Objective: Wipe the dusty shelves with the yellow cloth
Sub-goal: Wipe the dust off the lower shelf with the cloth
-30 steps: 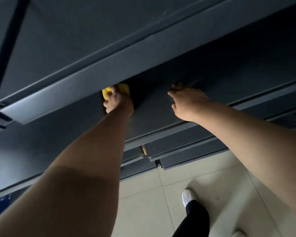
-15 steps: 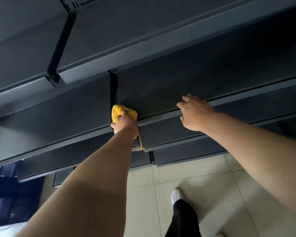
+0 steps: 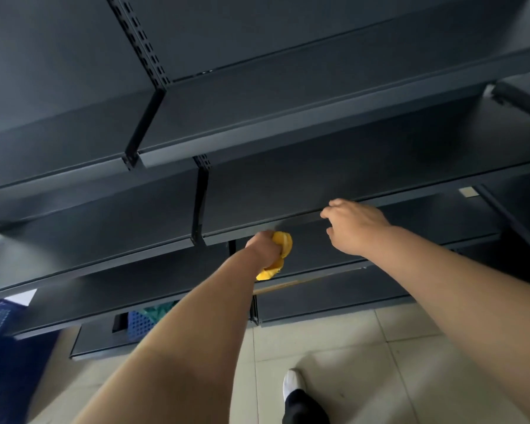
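Dark grey metal shelves (image 3: 334,185) run across the view in several tiers. My left hand (image 3: 265,247) grips a bunched yellow cloth (image 3: 282,244) just below the front lip of a middle shelf, in front of the shelf beneath it. A corner of the cloth hangs down under my fist. My right hand (image 3: 354,228) rests at that same shelf's front edge, fingers curled over the lip, a hand's width to the right of the cloth.
A slotted upright post (image 3: 141,41) and shelf brackets (image 3: 199,206) divide the bays. Blue plastic crates (image 3: 138,324) sit at the lower left under the shelves. Beige floor tiles (image 3: 364,362) lie below, with my white shoe (image 3: 292,382) on them.
My left hand has come down with the cloth from the upper shelf to below the middle shelf's lip. The view has tilted up and back. My right hand stays on the shelf edge.
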